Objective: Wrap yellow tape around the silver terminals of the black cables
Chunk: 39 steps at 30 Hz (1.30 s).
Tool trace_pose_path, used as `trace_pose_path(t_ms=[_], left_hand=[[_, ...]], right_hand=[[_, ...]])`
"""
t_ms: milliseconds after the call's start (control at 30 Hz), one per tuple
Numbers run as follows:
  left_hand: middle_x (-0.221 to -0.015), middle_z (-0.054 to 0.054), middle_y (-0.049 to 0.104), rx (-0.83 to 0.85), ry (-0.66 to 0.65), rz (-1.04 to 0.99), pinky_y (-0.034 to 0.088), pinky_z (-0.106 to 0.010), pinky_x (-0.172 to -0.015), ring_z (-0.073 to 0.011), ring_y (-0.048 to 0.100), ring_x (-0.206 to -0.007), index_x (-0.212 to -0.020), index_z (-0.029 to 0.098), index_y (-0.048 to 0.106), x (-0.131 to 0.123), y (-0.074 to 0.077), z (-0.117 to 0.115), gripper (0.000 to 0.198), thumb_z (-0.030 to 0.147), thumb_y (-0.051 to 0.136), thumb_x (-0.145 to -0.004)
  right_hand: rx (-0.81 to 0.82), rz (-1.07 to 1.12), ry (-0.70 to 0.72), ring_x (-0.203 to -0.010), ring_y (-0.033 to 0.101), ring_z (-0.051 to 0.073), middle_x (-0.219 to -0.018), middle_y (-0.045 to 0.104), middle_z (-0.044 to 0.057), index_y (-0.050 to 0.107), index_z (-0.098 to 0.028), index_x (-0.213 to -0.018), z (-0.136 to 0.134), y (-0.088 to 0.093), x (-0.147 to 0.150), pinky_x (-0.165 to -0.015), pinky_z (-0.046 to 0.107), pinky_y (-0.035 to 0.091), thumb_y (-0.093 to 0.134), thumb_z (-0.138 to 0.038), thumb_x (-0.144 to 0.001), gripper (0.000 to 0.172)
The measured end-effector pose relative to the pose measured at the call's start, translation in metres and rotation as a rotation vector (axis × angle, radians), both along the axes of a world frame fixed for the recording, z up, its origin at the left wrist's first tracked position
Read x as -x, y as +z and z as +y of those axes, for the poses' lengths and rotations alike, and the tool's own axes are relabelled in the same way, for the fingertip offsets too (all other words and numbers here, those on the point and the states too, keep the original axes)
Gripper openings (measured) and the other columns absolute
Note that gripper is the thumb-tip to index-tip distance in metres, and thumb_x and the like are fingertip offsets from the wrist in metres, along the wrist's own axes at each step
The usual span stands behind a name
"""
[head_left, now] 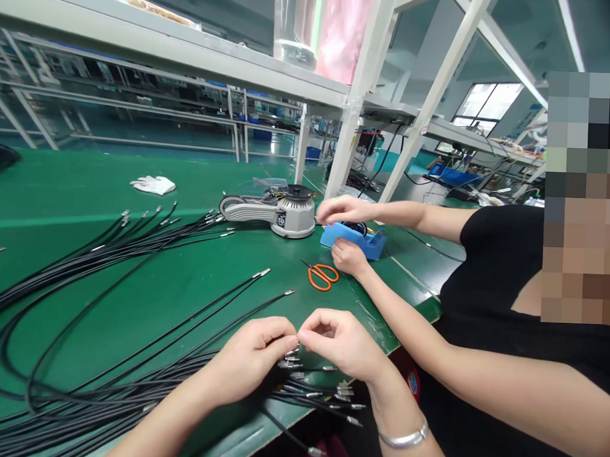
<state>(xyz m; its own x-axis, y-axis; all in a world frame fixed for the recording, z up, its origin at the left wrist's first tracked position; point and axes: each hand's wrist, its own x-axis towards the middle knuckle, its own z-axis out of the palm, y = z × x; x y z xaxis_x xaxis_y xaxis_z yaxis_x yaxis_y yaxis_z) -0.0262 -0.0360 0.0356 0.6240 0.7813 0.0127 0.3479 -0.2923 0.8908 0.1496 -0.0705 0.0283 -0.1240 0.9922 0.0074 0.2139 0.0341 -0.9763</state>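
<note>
My left hand [256, 352] and my right hand [342, 342] meet fingertip to fingertip above the near edge of the table, each closed in a pinch. Whatever lies between the fingers is too small or hidden to make out. Below them spreads a bundle of black cables [174, 390] with metal connectors [343, 390], some reaching past the table edge. Three more cable ends point toward the middle of the table, one with a metal tip [289, 292] just beyond my left hand. Orange-handled scissors [324, 277] lie beyond my right hand.
At right, a co-worker's hands [349, 255] touch a blue tape dispenser [372, 244]. A grey round-based machine [293, 218] stands beside it. Another black cable bundle [108, 255] lies at left, and a white glove [154, 184] lies farther back. White shelf posts [349, 137] rise behind.
</note>
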Motion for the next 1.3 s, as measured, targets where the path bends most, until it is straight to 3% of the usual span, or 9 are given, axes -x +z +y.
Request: trace_pose_path(t_ms=[100, 233, 300, 467, 633, 833, 1133, 1300], left_hand=[[-0.066, 0.0, 0.06, 0.112, 0.003, 0.046, 0.043, -0.023, -0.061, -0.0151, 0.053, -0.064, -0.071, 0.017, 0.063, 0.008, 0.007, 0.002, 0.038, 0.043, 0.04, -0.088], [-0.092, -0.003, 0.069, 0.02, 0.015, 0.226, 0.044, -0.027, -0.081, -0.0194, 0.059, -0.086, -0.095, 0.022, 0.067, 0.026, 0.012, 0.003, 0.038, 0.046, 0.039, -0.089], [-0.094, -0.002, 0.068, -0.018, -0.013, 0.312, 0.043, -0.025, -0.082, -0.0184, 0.059, -0.087, -0.093, 0.022, 0.068, 0.031, 0.009, 0.002, 0.033, 0.042, 0.043, -0.088], [-0.076, 0.002, 0.065, 0.014, -0.04, 0.338, 0.042, -0.021, -0.066, -0.0146, 0.056, -0.072, -0.08, 0.019, 0.065, 0.028, -0.004, -0.001, 0.026, 0.035, 0.045, -0.085], [-0.076, 0.001, 0.067, 0.057, 0.028, 0.311, 0.043, -0.023, -0.068, -0.0159, 0.059, -0.072, -0.078, 0.018, 0.067, 0.015, -0.008, -0.001, 0.021, 0.034, 0.052, -0.078], [-0.074, 0.0, 0.067, 0.056, 0.08, 0.213, 0.042, -0.024, -0.066, -0.0163, 0.058, -0.071, -0.077, 0.018, 0.069, -0.006, -0.006, -0.006, 0.025, 0.037, 0.054, -0.077], [-0.059, 0.002, 0.056, 0.317, 0.136, -0.034, 0.039, -0.023, -0.059, -0.0119, 0.047, -0.058, -0.071, 0.013, 0.066, -0.007, -0.025, -0.009, 0.025, 0.037, 0.059, -0.071], [-0.069, -0.001, 0.064, 0.14, 0.17, 0.103, 0.039, -0.025, -0.064, -0.0152, 0.053, -0.066, -0.075, 0.015, 0.068, -0.016, -0.019, -0.012, 0.025, 0.036, 0.055, -0.076]], right_hand=[[0.008, 0.018, -0.06, -0.057, 0.051, 0.012, -0.061, 0.061, -0.002, 0.066, -0.015, -0.068, -0.001, -0.003, 0.0, -0.057, 0.024, 0.041, 0.063, -0.028, -0.075, 0.014], [0.031, 0.072, -0.106, -0.059, 0.052, 0.013, -0.061, 0.059, -0.002, 0.063, -0.015, -0.066, 0.0, -0.01, 0.0, -0.06, 0.024, 0.041, 0.064, -0.029, -0.074, 0.016], [0.043, 0.081, -0.103, -0.061, 0.053, 0.013, -0.062, 0.06, -0.001, 0.063, -0.015, -0.067, -0.001, -0.014, -0.001, -0.061, 0.024, 0.042, 0.065, -0.029, -0.073, 0.016], [0.062, 0.053, -0.135, -0.061, 0.053, 0.013, -0.063, 0.06, 0.0, 0.063, -0.014, -0.069, -0.005, -0.02, -0.003, -0.06, 0.024, 0.041, 0.064, -0.029, -0.074, 0.016], [0.052, 0.045, -0.182, -0.061, 0.052, 0.012, -0.062, 0.059, -0.001, 0.063, -0.014, -0.068, -0.01, -0.024, -0.003, -0.06, 0.024, 0.041, 0.062, -0.028, -0.076, 0.016], [0.085, 0.079, -0.195, -0.058, 0.05, 0.012, -0.06, 0.057, -0.001, 0.062, -0.014, -0.069, -0.016, -0.025, -0.003, -0.058, 0.023, 0.04, 0.062, -0.03, -0.076, 0.018], [0.088, 0.119, -0.217, -0.06, 0.052, 0.012, -0.061, 0.059, -0.001, 0.061, -0.014, -0.068, -0.019, -0.031, -0.002, -0.061, 0.024, 0.042, 0.063, -0.032, -0.076, 0.019], [0.106, 0.154, -0.237, -0.06, 0.052, 0.013, -0.061, 0.059, 0.0, 0.061, -0.014, -0.069, -0.019, -0.032, 0.0, -0.062, 0.025, 0.043, 0.063, -0.032, -0.076, 0.019]])
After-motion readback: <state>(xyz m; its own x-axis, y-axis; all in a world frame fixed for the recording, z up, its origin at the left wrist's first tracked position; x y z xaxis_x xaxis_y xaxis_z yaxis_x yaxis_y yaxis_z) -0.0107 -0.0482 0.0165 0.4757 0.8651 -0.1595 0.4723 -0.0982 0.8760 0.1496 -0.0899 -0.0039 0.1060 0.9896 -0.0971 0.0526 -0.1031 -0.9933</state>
